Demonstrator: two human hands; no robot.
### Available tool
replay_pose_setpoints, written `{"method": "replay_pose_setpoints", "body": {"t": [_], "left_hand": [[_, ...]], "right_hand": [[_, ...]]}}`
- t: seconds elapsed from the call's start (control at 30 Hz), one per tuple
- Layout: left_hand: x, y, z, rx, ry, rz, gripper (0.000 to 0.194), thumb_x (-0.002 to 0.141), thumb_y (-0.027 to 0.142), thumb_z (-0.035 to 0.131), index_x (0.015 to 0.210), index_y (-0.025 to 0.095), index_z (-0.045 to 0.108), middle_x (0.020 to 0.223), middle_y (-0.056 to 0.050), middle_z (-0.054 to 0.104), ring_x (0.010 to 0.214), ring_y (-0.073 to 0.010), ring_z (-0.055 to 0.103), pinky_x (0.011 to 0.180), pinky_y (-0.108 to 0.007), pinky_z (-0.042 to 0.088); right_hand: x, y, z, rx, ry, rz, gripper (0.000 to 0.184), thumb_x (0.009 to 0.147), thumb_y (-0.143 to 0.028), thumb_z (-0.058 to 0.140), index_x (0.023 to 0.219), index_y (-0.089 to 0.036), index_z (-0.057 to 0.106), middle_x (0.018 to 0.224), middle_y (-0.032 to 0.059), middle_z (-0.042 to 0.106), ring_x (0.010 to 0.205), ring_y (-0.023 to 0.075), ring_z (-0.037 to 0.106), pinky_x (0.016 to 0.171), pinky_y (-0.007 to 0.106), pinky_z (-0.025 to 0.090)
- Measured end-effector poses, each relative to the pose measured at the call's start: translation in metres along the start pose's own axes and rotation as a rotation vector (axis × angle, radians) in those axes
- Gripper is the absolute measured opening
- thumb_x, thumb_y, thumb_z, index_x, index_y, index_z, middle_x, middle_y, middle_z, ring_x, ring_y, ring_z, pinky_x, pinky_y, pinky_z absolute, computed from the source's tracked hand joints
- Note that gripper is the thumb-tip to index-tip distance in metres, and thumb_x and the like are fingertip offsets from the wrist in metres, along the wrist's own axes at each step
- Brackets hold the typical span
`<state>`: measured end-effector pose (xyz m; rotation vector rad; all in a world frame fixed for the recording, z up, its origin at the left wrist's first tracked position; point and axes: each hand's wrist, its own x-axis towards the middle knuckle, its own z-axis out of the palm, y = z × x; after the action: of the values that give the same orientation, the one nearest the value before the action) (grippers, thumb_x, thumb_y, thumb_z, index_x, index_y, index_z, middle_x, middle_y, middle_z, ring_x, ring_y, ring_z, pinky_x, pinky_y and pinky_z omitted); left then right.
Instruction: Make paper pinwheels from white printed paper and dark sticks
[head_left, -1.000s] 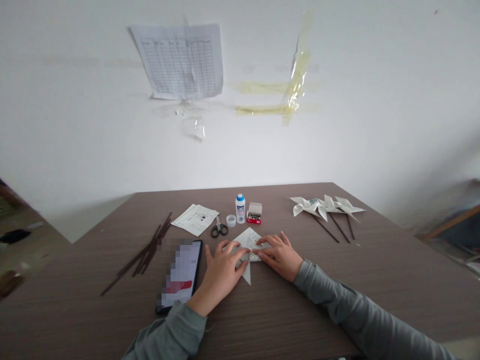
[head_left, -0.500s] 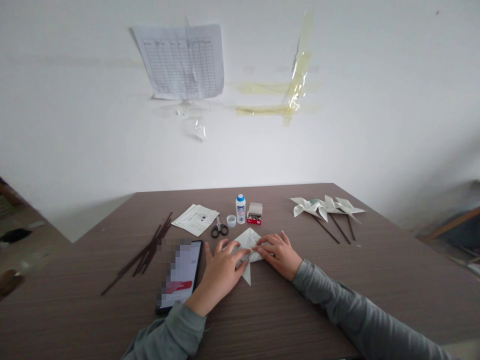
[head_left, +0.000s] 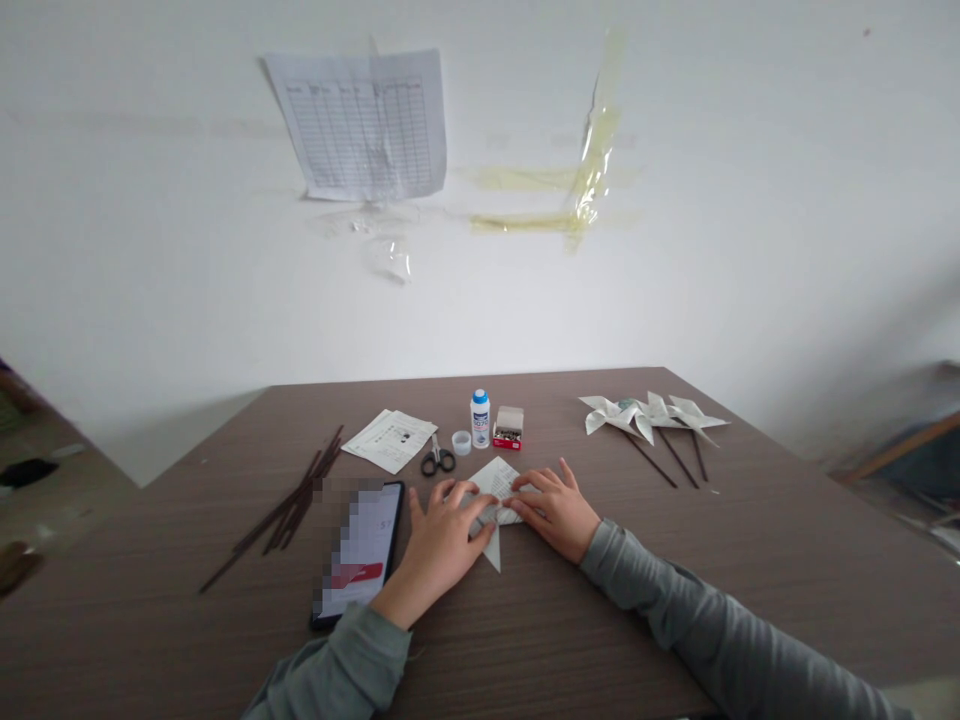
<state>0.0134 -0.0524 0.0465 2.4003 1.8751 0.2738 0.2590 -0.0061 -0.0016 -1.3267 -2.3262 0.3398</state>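
Left hand (head_left: pixel 441 548) and right hand (head_left: pixel 556 514) half-open, fingertips pressing folded white paper sheet (head_left: pixel 496 482) from both sides, no pinch, folds held flat.

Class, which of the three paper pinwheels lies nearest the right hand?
The leftmost paper pinwheel; the other two lie further from the right hand.

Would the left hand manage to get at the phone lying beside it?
Probably yes: the left hand sits right next to the phone with nothing between them, though its fingers would first have to come off the folded paper.
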Motion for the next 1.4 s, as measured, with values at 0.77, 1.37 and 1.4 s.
{"method": "replay_pose_setpoints", "body": {"t": [0.77,1.37,1.4], "left_hand": [[0.005,-0.006,0.002,-0.056,-0.002,0.024,0.048,0.113,0.028,0.088,0.154,0.053,0.098,0.167,-0.006,0.087,0.167,-0.0530,0.067,0.148,-0.098,0.041],[-0.002,-0.004,0.003,-0.003,0.001,0.021,0.047,0.121,0.031,0.082,0.164,0.050,0.092,0.175,-0.006,0.085,0.172,-0.0493,0.065,0.150,-0.099,0.038],[-0.001,-0.004,0.003,-0.007,-0.002,0.021,0.047,0.121,0.031,0.082,0.163,0.050,0.093,0.175,-0.007,0.085,0.172,-0.0498,0.065,0.150,-0.100,0.037]], "right_hand": [[0.008,-0.010,-0.015,-0.015,-0.073,0.013,0.032,0.129,-0.039,0.074,0.118,-0.040,0.103,0.149,0.0056,0.095,0.153,0.0403,0.082,0.158,0.093,0.026],[0.009,0.006,0.006,0.051,-0.005,0.073,0.045,0.129,-0.046,0.063,0.113,-0.046,0.105,0.147,0.0087,0.097,0.152,0.0441,0.083,0.152,0.097,0.034],[0.009,0.005,0.006,0.050,-0.003,0.075,0.044,0.129,-0.045,0.064,0.113,-0.046,0.105,0.147,0.0080,0.097,0.152,0.0439,0.083,0.153,0.097,0.033]]}}
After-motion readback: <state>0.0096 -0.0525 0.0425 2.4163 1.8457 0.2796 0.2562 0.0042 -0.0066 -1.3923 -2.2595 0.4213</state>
